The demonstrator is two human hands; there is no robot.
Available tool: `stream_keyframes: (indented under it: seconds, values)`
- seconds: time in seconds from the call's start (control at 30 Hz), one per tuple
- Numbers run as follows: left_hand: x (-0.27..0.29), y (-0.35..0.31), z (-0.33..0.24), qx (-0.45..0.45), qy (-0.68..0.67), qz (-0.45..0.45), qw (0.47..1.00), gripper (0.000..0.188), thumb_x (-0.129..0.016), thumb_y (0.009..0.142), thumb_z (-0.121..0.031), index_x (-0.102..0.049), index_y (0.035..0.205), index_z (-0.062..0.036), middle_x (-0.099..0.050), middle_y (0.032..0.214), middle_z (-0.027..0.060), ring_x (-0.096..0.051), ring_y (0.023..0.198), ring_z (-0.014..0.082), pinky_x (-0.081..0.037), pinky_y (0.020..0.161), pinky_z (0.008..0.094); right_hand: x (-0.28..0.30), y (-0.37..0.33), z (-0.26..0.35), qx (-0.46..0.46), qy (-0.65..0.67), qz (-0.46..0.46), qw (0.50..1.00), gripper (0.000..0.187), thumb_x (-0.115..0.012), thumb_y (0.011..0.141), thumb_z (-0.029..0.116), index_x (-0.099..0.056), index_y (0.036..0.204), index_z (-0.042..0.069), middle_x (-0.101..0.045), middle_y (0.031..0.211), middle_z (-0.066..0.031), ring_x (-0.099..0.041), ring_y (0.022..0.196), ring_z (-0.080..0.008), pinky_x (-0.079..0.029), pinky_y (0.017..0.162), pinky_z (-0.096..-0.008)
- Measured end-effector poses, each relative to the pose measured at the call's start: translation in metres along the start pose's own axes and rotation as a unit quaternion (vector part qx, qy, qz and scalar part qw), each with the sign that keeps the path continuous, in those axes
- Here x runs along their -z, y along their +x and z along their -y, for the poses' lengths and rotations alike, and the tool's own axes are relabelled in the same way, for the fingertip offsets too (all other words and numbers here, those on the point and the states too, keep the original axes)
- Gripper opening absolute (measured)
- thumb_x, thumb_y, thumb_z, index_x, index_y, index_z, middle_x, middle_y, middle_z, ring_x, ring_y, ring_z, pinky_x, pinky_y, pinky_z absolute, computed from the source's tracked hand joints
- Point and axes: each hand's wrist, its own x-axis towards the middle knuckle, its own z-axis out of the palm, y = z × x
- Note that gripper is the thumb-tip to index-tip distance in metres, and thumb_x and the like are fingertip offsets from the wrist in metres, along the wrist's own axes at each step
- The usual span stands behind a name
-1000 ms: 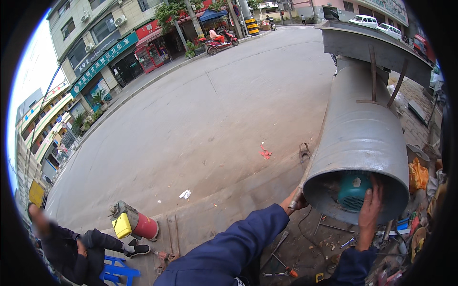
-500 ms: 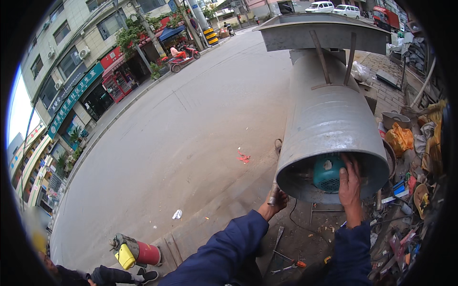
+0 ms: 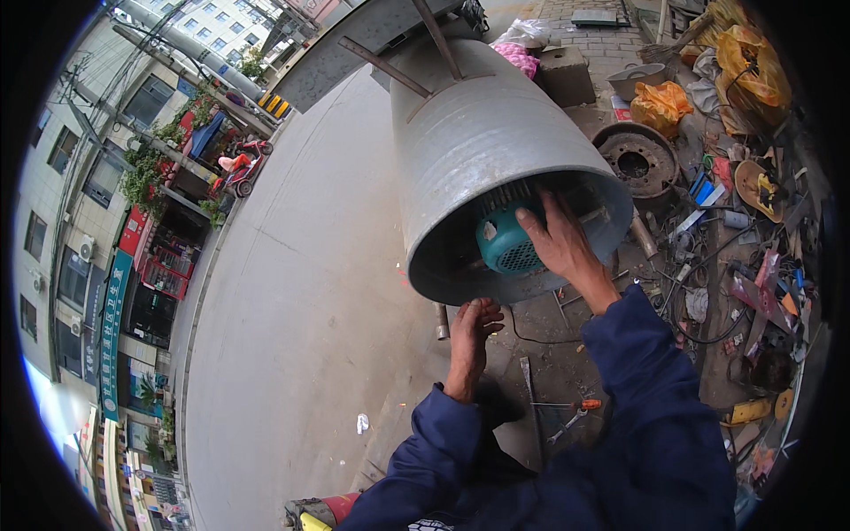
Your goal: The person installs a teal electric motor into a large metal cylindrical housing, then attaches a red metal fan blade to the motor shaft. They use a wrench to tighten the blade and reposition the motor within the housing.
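Observation:
A large grey sheet-metal cylinder (image 3: 505, 133) lies with its round mouth toward me. Inside the mouth sits a green electric motor (image 3: 513, 239) with a vented end cover. My right hand (image 3: 571, 248) reaches into the mouth, its thumb against the motor's side and its fingers stretched along it, partly in shadow. At the lower rim, my left hand (image 3: 469, 341) has its fingers curled up against the edge; their tips are partly hidden. A short metal pipe (image 3: 442, 320) shows beside the left hand, below the cylinder.
On the ground below lie a long metal bar (image 3: 531, 403), a screwdriver (image 3: 588, 404) and a wrench (image 3: 567, 427). A rusty wheel rim (image 3: 636, 164) stands right of the cylinder, amid scrap, cables and an orange bag (image 3: 661, 108). The road (image 3: 301, 292) runs along the left.
The view has turned, so the cylinder appears further left and tilted. My left hand has moved from the pipe to the cylinder's lower rim. My right hand stays at the motor, thumb now spread.

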Motion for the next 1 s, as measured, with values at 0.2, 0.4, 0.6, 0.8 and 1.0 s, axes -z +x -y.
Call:
stream_keyframes:
  seconds: [0.2, 0.4, 0.6, 0.8, 1.0]
  values:
    - [-0.044, 0.058, -0.053, 0.018, 0.042, 0.018, 0.999, 0.064, -0.056, 0.108, -0.063, -0.064, 0.14, -0.0074, -0.075, 0.124, 0.0105, -0.071, 0.113, 0.0253, -0.054, 0.099, 0.0427, 0.007, 0.013, -0.013, -0.123, 0.055, 0.048, 0.99, 0.088, -0.06, 0.107, 0.061, -0.045, 0.158, -0.01, -0.051, 0.156, -0.0392, -0.046, 0.151, -0.051, -0.037, 0.125, -0.0477]
    - [-0.07, 0.064, -0.058, 0.044, -0.036, 0.046, 0.997, 0.076, -0.051, 0.107, -0.069, -0.05, 0.16, -0.0153, -0.06, 0.155, 0.0103, -0.056, 0.142, 0.028, -0.044, 0.117, 0.0514, 0.004, 0.033, -0.021, -0.133, 0.147, 0.07, 0.978, 0.075, -0.068, 0.104, 0.052, -0.057, 0.151, -0.006, -0.064, 0.147, -0.0206, -0.059, 0.135, -0.0297, -0.043, 0.116, -0.0388]
    - [-0.063, 0.074, -0.048, 0.026, -0.122, 0.073, 0.99, 0.068, -0.061, 0.108, -0.057, -0.052, 0.158, -0.0118, -0.061, 0.151, 0.0098, -0.057, 0.139, 0.0278, -0.043, 0.117, 0.0522, -0.003, 0.032, -0.017, -0.151, 0.279, 0.031, 0.948, 0.053, -0.076, 0.101, 0.04, -0.072, 0.133, -0.001, -0.073, 0.127, -0.0086, -0.065, 0.116, -0.0183, -0.05, 0.104, -0.0337]
    - [-0.052, 0.064, -0.045, 0.019, -0.159, 0.09, 0.983, 0.066, -0.072, 0.105, -0.038, -0.047, 0.159, -0.0076, -0.059, 0.151, 0.01, -0.057, 0.137, 0.0279, -0.043, 0.118, 0.0515, -0.002, 0.025, -0.021, -0.185, 0.321, 0.041, 0.928, 0.053, -0.082, 0.095, 0.03, -0.07, 0.137, 0.0, -0.073, 0.127, -0.009, -0.066, 0.117, -0.0186, -0.05, 0.105, -0.0339]
    - [-0.045, 0.053, -0.042, 0.013, -0.217, 0.158, 0.963, 0.076, -0.076, 0.102, -0.024, -0.037, 0.162, 0.001, -0.056, 0.153, 0.0164, -0.054, 0.14, 0.0283, -0.041, 0.12, 0.0427, 0.009, 0.007, -0.019, -0.171, 0.323, 0.091, 0.927, 0.077, -0.082, 0.092, 0.027, -0.052, 0.154, -0.007, -0.062, 0.147, -0.0173, -0.06, 0.132, -0.0258, -0.045, 0.114, -0.0364]
